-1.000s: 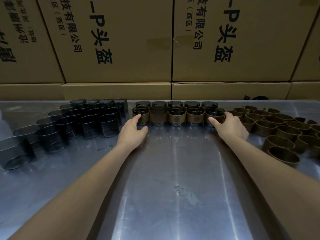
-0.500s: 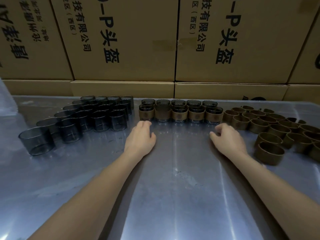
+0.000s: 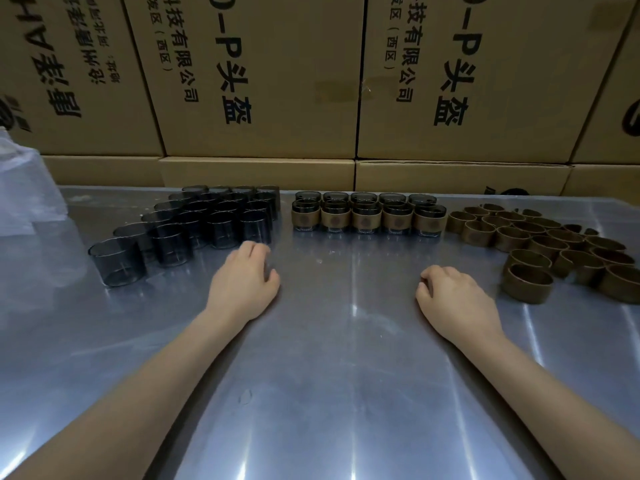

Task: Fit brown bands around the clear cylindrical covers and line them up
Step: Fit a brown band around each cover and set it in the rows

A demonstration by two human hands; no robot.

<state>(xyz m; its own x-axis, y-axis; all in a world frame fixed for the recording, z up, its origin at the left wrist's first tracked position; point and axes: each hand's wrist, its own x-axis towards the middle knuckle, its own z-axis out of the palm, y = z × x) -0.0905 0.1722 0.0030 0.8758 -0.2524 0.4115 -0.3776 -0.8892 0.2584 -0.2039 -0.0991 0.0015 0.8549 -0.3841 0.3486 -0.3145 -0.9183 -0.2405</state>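
Several bare smoky clear covers (image 3: 194, 223) stand in rows at the back left of the steel table (image 3: 329, 375). At the back middle, several covers with brown bands (image 3: 367, 216) stand in two tidy rows. Loose brown bands (image 3: 540, 244) lie in a heap at the right. My left hand (image 3: 244, 282) rests on the table just in front of the nearest bare covers, fingers loosely curled, holding nothing. My right hand (image 3: 450, 296) lies on the table left of the nearest loose band (image 3: 526, 284), fingers loosely curled and empty.
Printed cardboard boxes (image 3: 263, 74) form a wall right behind the table. A clear plastic bag (image 3: 24, 188) sits at the far left edge. A dark object (image 3: 509, 192) peeks out behind the bands at the back right.
Both hands have pulled back from the ends of the banded row toward me and now rest on the table. The left hand drifted toward the bare covers.
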